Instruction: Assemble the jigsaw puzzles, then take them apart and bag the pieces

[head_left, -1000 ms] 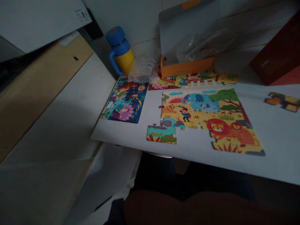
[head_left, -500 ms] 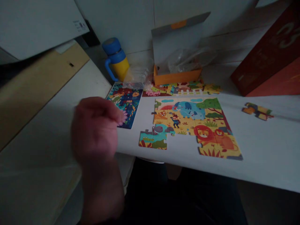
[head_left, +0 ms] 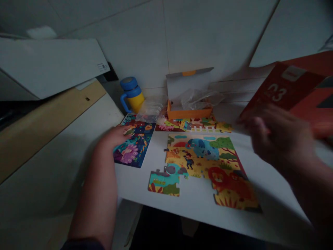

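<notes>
My left hand [head_left: 118, 135] lies over the left edge of a dark blue picture puzzle [head_left: 135, 152], its fingers stretched out flat. On the right, my right hand [head_left: 283, 133] hovers in front of the red box, smeared by motion; whether its fingers hold anything cannot be made out. Between the hands lies a partly joined animal puzzle [head_left: 205, 149] with an elephant, lions and a crocodile. Its lower middle shows a gap down to the white table [head_left: 196, 199]. The loose joined pieces seen earlier on the right are not visible now.
An open orange box [head_left: 189, 114] with a clear plastic bag [head_left: 197, 99] stands at the back, behind a farm puzzle strip [head_left: 200, 125]. A blue and yellow flask [head_left: 134, 97] and another plastic bag [head_left: 152, 110] are left of it. A red box [head_left: 281, 88] stands right.
My left hand has moved from in front of the camera onto the dark blue puzzle. My right hand has come into view at the right. The view has tilted up.
</notes>
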Demonstrator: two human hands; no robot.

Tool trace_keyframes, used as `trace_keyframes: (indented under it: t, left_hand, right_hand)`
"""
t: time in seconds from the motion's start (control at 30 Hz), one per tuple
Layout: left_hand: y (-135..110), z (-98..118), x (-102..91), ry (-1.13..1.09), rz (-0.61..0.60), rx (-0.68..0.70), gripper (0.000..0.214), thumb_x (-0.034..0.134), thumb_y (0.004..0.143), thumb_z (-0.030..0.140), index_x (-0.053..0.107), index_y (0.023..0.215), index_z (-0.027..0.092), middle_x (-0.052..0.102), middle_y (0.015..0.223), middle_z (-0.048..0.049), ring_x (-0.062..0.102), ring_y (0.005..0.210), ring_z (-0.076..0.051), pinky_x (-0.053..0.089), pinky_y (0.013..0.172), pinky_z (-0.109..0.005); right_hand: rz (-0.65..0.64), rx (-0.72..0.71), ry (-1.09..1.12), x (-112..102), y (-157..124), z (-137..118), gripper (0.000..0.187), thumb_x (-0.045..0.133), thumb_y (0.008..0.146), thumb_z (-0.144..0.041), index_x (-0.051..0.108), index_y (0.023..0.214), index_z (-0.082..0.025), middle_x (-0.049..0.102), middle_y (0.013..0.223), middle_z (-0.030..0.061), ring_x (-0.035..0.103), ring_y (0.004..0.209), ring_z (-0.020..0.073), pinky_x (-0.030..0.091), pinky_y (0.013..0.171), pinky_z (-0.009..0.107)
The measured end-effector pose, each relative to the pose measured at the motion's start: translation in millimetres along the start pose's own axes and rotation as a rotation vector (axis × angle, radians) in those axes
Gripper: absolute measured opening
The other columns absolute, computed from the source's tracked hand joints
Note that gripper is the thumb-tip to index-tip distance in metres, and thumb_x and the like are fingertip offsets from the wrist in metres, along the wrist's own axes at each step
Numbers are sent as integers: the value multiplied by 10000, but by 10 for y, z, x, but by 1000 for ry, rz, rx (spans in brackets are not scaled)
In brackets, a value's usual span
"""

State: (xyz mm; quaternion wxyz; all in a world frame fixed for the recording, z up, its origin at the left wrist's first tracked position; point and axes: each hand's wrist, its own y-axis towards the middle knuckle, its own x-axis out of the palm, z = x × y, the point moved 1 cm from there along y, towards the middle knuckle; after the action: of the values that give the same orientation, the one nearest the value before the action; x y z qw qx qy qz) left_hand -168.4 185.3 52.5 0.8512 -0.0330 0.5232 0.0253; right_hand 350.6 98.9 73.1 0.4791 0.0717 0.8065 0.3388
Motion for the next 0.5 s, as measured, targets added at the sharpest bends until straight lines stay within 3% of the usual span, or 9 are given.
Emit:
trace_keyframes:
  t: [0.1, 0.2, 0.27, 0.37, 0.5]
  left_hand:
    - [-26, -143, 43, -98, -52, -37, 592, 927, 560, 617, 727, 951, 220, 774, 911, -54, 715, 942, -327, 559, 799, -363]
    - [-38, -217, 117, -316, -119, -57, 745, 943, 527, 647, 675, 1063, 203, 765, 977, -38, 697, 915, -272, 552, 785, -338]
    - [-50, -172, 157, -388, -111, -26, 690, 922, 591, 653, 643, 1046, 216, 740, 961, -11, 674, 887, -234, 535, 758, -306]
    - [-87, 75, 237, -432, -92, 95, 532, 880, 713, 606, 594, 955, 227, 664, 873, 26, 628, 802, -182, 490, 696, -262]
    - [-141, 609, 443, -627, -223, 241, 440, 885, 770, 492, 608, 975, 218, 662, 885, 17, 635, 780, -158, 494, 677, -249]
  right_hand:
    - [-104, -111, 75, 248, -22, 55, 262, 518, 1095, -331, 693, 933, -225, 727, 972, 141, 695, 836, 233, 524, 745, 362]
    - [-235, -74, 194, 480, -82, 64, 239, 522, 1095, -319, 690, 950, -228, 739, 989, 134, 712, 857, 234, 540, 772, 354]
    - [-286, -62, 229, 563, -118, 63, 268, 516, 1101, -356, 692, 945, -228, 747, 985, 129, 716, 861, 240, 545, 769, 361]
    - [-324, -58, 249, 599, -147, 81, 333, 509, 1100, -432, 699, 909, -237, 753, 931, 106, 709, 803, 239, 535, 727, 364]
    - [-337, 5, 239, 576, -164, 138, 376, 498, 1103, -471, 720, 916, -232, 765, 910, 91, 698, 745, 217, 520, 682, 344]
